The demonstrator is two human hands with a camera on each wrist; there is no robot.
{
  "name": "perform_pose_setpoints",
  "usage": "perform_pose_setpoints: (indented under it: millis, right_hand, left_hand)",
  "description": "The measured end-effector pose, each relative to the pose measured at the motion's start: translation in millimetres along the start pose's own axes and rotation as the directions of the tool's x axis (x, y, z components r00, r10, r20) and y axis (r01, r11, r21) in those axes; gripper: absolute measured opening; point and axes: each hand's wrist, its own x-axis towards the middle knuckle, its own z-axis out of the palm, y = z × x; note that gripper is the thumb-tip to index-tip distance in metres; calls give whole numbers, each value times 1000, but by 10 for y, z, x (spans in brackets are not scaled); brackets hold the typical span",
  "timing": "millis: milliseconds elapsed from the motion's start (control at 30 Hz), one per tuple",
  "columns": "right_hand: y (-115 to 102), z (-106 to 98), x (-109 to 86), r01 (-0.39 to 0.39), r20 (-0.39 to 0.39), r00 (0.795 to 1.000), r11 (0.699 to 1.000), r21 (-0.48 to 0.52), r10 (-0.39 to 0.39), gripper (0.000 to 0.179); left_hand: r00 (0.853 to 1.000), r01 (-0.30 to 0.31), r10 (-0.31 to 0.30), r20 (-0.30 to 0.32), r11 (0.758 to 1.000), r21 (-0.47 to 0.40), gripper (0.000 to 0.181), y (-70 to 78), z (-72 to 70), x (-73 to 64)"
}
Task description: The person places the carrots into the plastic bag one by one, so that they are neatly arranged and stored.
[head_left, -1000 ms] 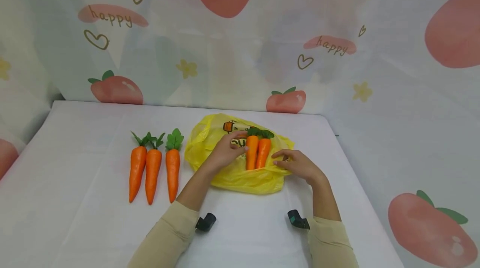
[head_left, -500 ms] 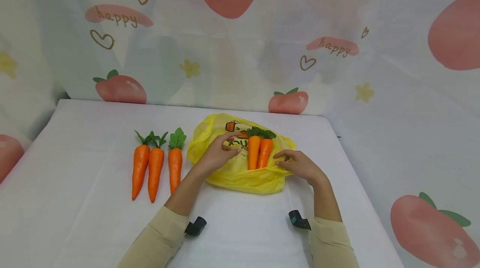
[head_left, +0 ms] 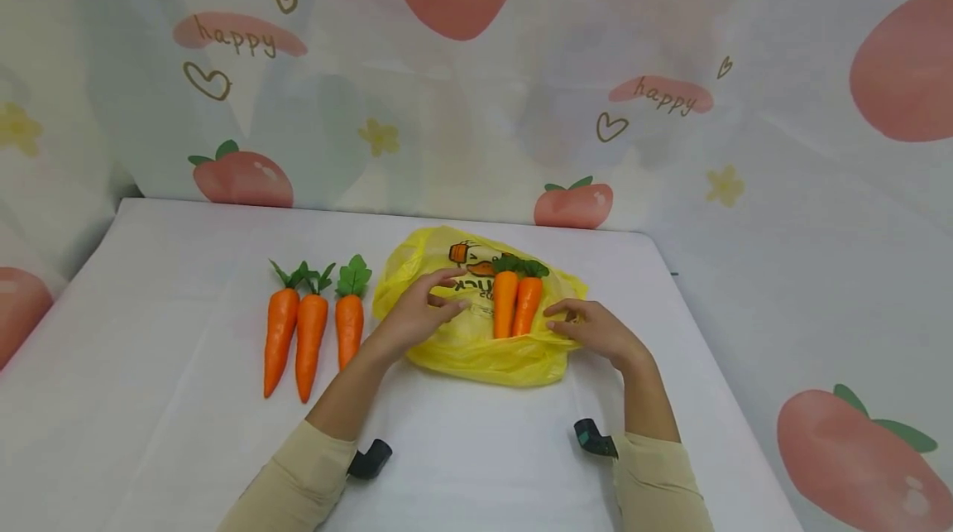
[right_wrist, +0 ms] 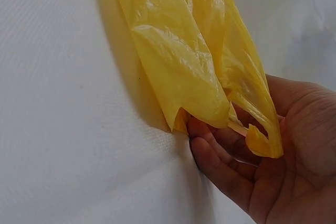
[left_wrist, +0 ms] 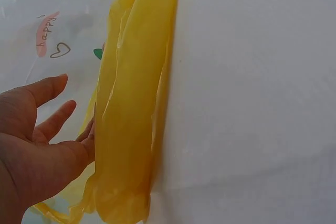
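Observation:
A yellow plastic bag [head_left: 491, 360] with a printed duck lies mid-table, its mouth towards me. At its mouth are two orange carrots with green tops, a left carrot [head_left: 505, 304] and a right carrot [head_left: 528, 307], their lower ends hidden behind the bag's front edge. My left hand [head_left: 412, 315] is over the bag's left side, fingers spread and nothing between them; the left wrist view shows it beside the yellow film [left_wrist: 131, 93]. At the bag's right edge, my right hand [head_left: 599, 330] holds the film, its fingers [right_wrist: 220, 174] bent around a loose strip.
Three more carrots lie in a row left of the bag: an outer carrot [head_left: 280, 342], a middle carrot [head_left: 310, 346] and an inner carrot [head_left: 348, 329], partly behind my left forearm. A white cloth [head_left: 186, 433] covers the table. A printed backdrop [head_left: 476, 118] stands behind it.
My left hand has moved left, away from the left carrot on the bag, and its fingers have spread. My right hand stays at the bag's right edge.

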Motion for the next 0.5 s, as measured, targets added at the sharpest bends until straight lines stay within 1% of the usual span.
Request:
perform_pose_setpoints:
  millis: [233, 500]
  right_hand:
    - [0, -1, -9, 1, -3, 1000, 1000, 4, -1, 32]
    - [1, 8, 4, -1, -2, 1000, 1000, 5, 1, 32]
  left_hand:
    - [1000, 24, -24, -13, 1000, 13, 53, -24, -27, -74]
    - [1000, 24, -24, -1, 999, 32, 52, -31, -61, -178]
